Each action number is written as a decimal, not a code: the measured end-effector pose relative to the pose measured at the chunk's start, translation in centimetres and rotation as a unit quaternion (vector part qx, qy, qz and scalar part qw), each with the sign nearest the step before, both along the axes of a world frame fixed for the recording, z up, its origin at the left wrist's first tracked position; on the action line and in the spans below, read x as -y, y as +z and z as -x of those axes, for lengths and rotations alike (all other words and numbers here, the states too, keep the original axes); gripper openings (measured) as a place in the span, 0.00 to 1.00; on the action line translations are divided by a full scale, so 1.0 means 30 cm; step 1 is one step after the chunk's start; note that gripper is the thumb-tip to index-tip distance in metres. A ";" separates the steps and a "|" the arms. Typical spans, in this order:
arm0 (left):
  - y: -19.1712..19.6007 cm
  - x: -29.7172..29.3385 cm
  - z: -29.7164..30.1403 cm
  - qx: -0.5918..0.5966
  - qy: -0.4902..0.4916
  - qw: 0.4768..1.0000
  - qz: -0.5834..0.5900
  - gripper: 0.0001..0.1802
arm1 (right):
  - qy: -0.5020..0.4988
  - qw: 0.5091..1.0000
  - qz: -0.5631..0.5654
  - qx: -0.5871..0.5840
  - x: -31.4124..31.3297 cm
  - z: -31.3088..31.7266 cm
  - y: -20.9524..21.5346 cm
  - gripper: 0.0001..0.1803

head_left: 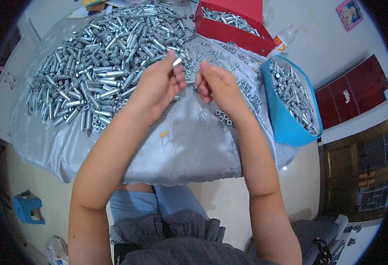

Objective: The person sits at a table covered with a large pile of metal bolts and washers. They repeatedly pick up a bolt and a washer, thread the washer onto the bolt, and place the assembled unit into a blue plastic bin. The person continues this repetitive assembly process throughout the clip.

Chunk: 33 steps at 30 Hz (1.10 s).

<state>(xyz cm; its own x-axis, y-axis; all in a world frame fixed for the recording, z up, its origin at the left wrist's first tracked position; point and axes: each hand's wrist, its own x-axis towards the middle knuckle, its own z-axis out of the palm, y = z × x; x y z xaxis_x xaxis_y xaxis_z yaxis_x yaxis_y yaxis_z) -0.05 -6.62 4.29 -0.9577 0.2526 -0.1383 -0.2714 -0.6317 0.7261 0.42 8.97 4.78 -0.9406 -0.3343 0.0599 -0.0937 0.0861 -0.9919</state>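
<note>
My left hand (160,84) is closed, with a shiny metal sleeve anchor (176,61) pinched between thumb and forefinger. Only part of that anchor shows past the fingers. Just to the right, my right hand (220,86) has its fingers curled in and the thumb pressed on top; whatever it may hold is hidden. A small gap separates the two hands above the table. Beside my left hand spreads a large heap of sleeve anchors (110,84). Loose hex nuts (222,118) lie beneath my right wrist, and more nuts and washers (247,92) are scattered farther right.
A silvery cloth covers the round table (185,163). At the back stands a red box (236,37) holding anchors. A blue fabric bin (295,137) full of them sits at the right edge, near a clear bottle (285,39). On the floor at left is a blue stool (28,207).
</note>
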 end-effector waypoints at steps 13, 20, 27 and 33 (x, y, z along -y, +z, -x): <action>0.025 0.033 0.027 -0.016 -0.129 0.964 -0.231 0.38 | -0.172 0.974 -0.055 -0.140 -0.021 0.134 -0.066 0.16; 0.019 0.059 0.049 -0.013 -0.117 0.967 -0.226 0.33 | -0.196 0.670 -0.581 -0.418 0.058 0.437 -0.008 0.08; 0.005 0.069 0.066 0.006 -0.100 0.965 -0.243 0.33 | -0.148 0.488 -0.643 -0.571 0.113 0.698 -0.088 0.11; 0.015 0.069 0.061 0.011 -0.097 0.967 -0.233 0.33 | -0.152 0.497 -0.718 -0.463 0.114 0.694 -0.073 0.11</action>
<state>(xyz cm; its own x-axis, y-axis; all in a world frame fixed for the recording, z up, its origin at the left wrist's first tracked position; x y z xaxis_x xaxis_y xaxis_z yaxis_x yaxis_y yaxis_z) -1.88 -8.71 4.75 -0.8840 0.4672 0.0145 -0.4299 -0.8250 0.3669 -20.39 5.54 2.59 -0.7516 -0.5087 0.4200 -0.2182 0.7926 0.5694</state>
